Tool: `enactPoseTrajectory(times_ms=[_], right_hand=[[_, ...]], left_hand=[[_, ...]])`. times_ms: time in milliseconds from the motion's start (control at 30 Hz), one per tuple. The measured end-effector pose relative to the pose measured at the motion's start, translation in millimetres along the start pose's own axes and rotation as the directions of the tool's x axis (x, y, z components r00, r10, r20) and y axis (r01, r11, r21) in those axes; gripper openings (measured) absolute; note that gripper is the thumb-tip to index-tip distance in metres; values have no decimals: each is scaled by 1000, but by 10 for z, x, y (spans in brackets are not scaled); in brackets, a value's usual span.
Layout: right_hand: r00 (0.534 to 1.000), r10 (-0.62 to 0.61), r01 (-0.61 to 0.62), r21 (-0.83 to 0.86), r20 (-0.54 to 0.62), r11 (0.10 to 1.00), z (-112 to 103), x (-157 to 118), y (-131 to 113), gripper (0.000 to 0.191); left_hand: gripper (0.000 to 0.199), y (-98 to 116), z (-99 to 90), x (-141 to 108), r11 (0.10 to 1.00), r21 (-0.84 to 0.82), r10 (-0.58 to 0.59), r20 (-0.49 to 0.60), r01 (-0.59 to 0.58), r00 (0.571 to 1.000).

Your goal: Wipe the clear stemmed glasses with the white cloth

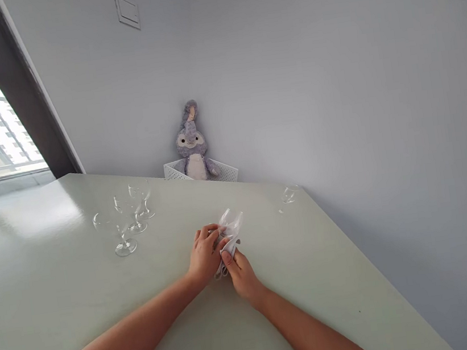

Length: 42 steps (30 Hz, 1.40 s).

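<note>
Clear glass: here it is, the clear glass (234, 222) up at the middle of the worktop (186, 342), rim end pointing away from the person, lower part lost behind fingers and cloth.
Left hand: the left hand (204, 254) curls over the glass from its side, fingers closed round it.
Right hand: in tight opposite, the right hand (242, 274) pinches the white cloth (221, 271) against the glass, thumb on top.
Slip risk: and this is the delicate bit, smooth glass against loose fabric; a slackened left grip could let it turn or drop.
Crack risk: thin-looking walls, so too hard a squeeze or twist might chip the rim.
Stemware on the left: three clear goblets, the nearest (126, 247), the middle one (138, 227) and the farthest (148, 213), all upright, close together, well apart from the hands; a wide sweep of the left arm could topple them.
Glass on the right: another small glass (290, 194) sits near the worktop's wall-side edge, a tiny pale speck (281, 211) just beside it, too small to identify; a knock there might send it over.
Beyond: a plush rabbit (196, 165) sits in a white perforated basket (225, 172) in the corner, out of the way.
</note>
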State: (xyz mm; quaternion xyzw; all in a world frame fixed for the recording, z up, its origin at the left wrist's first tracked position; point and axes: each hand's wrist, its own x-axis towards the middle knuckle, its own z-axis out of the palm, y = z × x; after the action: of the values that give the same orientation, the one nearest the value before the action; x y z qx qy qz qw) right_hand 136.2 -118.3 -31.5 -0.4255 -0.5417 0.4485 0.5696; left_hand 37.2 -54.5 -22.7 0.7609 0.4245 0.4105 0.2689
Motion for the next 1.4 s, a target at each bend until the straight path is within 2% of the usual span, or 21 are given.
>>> enactPoseTrajectory(times_ms=[67, 167, 233, 333, 400, 467, 567, 667, 733, 833, 900, 1033, 1233, 1333, 1400], right_hand=[[998, -57, 57, -145, 3, 988, 6, -7, -14, 40], [993, -119, 109, -254, -24, 961, -3, -16, -56, 42], [988, -125, 98, -262, -89, 960, -27, -18, -88, 39], [962, -9, -29, -132, -274, 991, -57, -6, -109, 35], [930, 175, -155, 86, -322, 984, -48, 8, -101, 37], [908, 334, -252, 309, -251, 917, -17, 16, -84, 40], [908, 394, -306, 421, -140, 854, 20, 14, -59, 38], [923, 366, -306, 354, -116, 884, -8, 12, -41, 33], [935, 333, -288, 290, -122, 913, -54, 19, -35, 32], [953, 263, -236, 176, -151, 956, -128, 34, -38, 31], [955, 240, -222, 117, -172, 968, -164, 41, -43, 31], [952, 244, -233, 76, -183, 969, -192, 54, -17, 31], [958, 210, -214, 3, -198, 977, -254, 74, 14, 32], [972, 174, -199, -161, -159, 967, -358, 32, -138, 32], [984, 130, -166, -361, -122, 918, -485, -33, -304, 30]], left_hand=[[25, 25, 6, 0, 946, -277, -152, 77, 167, 985], [34, 107, -25, 8, 679, -635, -266, 254, 368, 930], [41, 153, -63, 28, 536, -731, -290, 311, 423, 905], [38, 154, -100, 64, 476, -792, -326, 245, 382, 913], [30, 125, -89, 67, 478, -820, -313, 176, 315, 933], [25, 101, -51, 47, 494, -823, -274, 160, 282, 948], [25, 88, 8, 14, 555, -791, -200, 174, 258, 964], [24, 34, 6, 59, 651, -733, -181, 102, 197, 978], [22, -73, -37, 146, 715, -676, -247, -9, 177, 969], [18, -336, -143, 327, 764, -612, -390, -187, 204, 902], [14, -532, -226, 449, 771, -596, -438, -242, 223, 866], [14, -831, -371, 637, 782, -556, -500, -291, 281, 816], [19, -1064, -470, 809, 796, -475, -570, -376, 377, 730], [22, -1159, -497, 884, 801, -432, -583, -404, 415, 705], [23, -1215, -516, 932, 802, -404, -590, -418, 440, 691]])
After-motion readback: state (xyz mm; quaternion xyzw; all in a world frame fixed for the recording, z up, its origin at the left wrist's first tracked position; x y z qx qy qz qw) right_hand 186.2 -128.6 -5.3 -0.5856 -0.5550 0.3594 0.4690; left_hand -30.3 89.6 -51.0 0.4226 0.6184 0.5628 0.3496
